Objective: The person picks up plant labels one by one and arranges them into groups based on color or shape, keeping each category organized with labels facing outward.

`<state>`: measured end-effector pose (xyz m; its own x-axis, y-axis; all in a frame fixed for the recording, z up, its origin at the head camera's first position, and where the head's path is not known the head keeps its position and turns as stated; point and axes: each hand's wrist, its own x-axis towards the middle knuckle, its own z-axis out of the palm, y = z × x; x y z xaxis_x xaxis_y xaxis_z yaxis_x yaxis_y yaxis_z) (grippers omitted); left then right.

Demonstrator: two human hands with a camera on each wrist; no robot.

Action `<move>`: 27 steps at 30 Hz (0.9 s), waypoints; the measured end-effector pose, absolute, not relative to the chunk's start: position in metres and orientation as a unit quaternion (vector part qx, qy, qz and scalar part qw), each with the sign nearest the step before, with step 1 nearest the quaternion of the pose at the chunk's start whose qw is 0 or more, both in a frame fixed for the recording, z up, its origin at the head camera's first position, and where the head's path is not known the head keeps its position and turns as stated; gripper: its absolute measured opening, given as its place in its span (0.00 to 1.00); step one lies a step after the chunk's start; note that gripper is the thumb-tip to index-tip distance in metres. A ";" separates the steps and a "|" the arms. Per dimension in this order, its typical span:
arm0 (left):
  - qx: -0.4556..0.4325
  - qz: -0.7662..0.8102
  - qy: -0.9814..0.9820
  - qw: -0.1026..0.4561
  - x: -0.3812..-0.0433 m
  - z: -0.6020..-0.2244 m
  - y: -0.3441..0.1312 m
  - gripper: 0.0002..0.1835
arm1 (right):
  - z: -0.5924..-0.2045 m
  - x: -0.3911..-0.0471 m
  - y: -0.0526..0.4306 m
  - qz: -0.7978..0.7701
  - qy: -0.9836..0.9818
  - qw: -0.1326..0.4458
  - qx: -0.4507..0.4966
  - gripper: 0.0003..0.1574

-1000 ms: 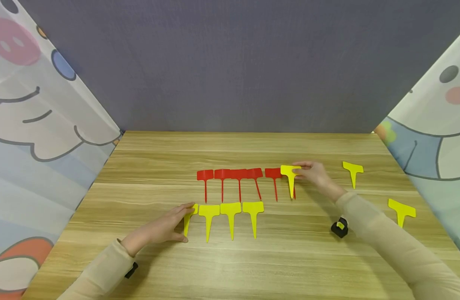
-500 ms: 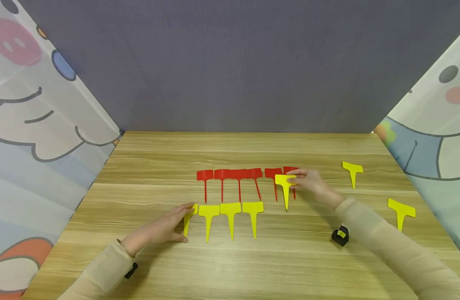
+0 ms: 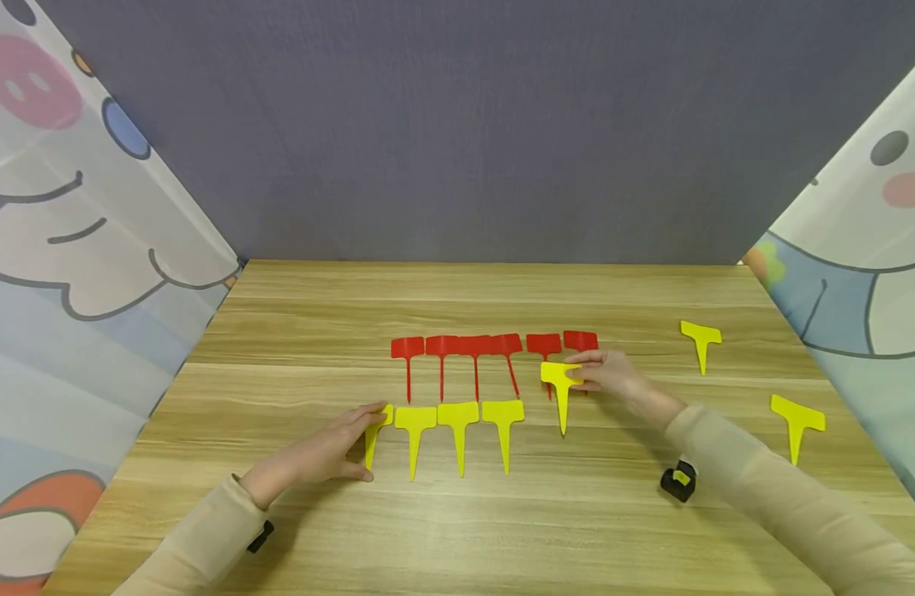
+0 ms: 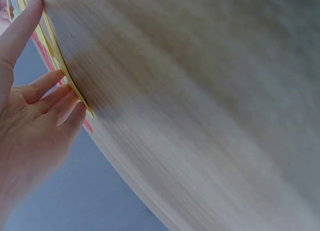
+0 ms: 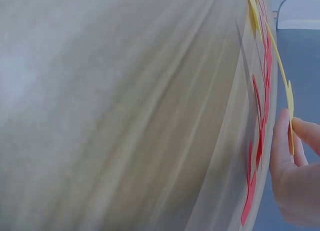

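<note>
My right hand (image 3: 614, 377) pinches a yellow T-shaped plant label (image 3: 561, 377) by the right end of its head. In the right wrist view that yellow label (image 5: 287, 86) is held off the table between thumb and fingers, point away. My left hand (image 3: 330, 447) rests with spread, fairly straight fingers on the leftmost yellow label (image 3: 373, 439) and covers part of it. To its right lie more yellow labels (image 3: 459, 414) in a row. Behind them is a row of several red plant labels (image 3: 475, 346); the held label overlaps the stems at its right end.
Two loose yellow labels lie at the right: one farther back (image 3: 701, 334), one nearer (image 3: 798, 415). The wood-grain table (image 3: 457, 538) meets a grey panel (image 3: 487, 149) at the back. Cartoon-printed cloth (image 3: 69, 348) hangs at both sides.
My right hand has brought the yellow label nearer and slightly left, uncovering the rightmost red label's head. My left hand has stayed on the leftmost yellow label.
</note>
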<state>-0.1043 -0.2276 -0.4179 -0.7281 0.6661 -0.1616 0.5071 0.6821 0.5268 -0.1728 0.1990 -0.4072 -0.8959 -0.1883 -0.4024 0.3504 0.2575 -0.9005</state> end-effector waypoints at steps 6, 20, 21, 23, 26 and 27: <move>0.329 0.226 0.901 0.170 -0.105 -0.419 -0.228 0.42 | -0.407 -0.167 0.194 -0.617 0.747 0.242 0.046 0.25; 0.329 0.226 0.901 0.172 -0.105 -0.418 -0.227 0.42 | -0.410 -0.156 0.188 -0.590 0.765 0.257 0.037 0.25; 0.329 0.226 0.901 0.172 -0.105 -0.418 -0.227 0.41 | -0.411 -0.156 0.187 -0.585 0.769 0.257 0.032 0.25; 0.329 0.226 0.901 0.173 -0.105 -0.418 -0.228 0.41 | -0.413 -0.155 0.187 -0.578 0.774 0.256 0.037 0.25; 0.328 0.225 0.901 0.175 -0.105 -0.418 -0.228 0.41 | -0.415 -0.152 0.185 -0.578 0.773 0.259 0.036 0.25; 0.328 0.224 0.901 0.175 -0.105 -0.418 -0.228 0.41 | -0.416 -0.152 0.185 -0.578 0.772 0.261 0.033 0.25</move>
<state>-0.1046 -0.2278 -0.4182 -0.7233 0.6700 -0.1675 0.5130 0.6836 0.5191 -0.1517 0.1849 -0.4159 -0.8617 -0.2504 -0.4414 0.3532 0.3286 -0.8759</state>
